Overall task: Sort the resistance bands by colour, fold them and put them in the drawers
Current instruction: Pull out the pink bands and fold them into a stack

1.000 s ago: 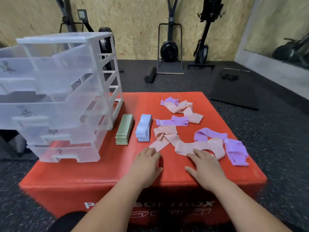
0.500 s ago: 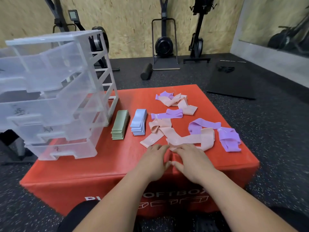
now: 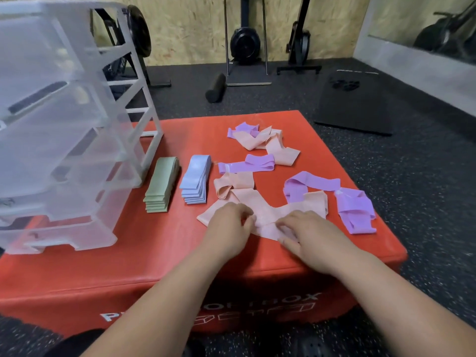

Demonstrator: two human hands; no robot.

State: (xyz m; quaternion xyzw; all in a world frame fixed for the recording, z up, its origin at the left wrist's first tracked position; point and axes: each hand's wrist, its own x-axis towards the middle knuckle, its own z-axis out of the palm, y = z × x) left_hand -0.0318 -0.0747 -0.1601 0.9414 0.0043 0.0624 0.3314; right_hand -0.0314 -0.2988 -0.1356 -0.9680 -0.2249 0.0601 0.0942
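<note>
Both hands have moved forward onto a peach band (image 3: 260, 215) near the red box's (image 3: 180, 240) front edge; left hand (image 3: 229, 222) and right hand (image 3: 306, 235) seemingly pinch it.

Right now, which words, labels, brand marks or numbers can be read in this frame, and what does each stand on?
"P...OFTBOX", white print on the front face of the red box; the left forearm hides the middle letters.
White outlined logo shapes below that print: too blurred to read.
Dark handwritten marks on the fronts of the clear plastic drawers: too small and smeared to read.
Pale spots on the blue folded bands and a purple band: not legible.
</note>
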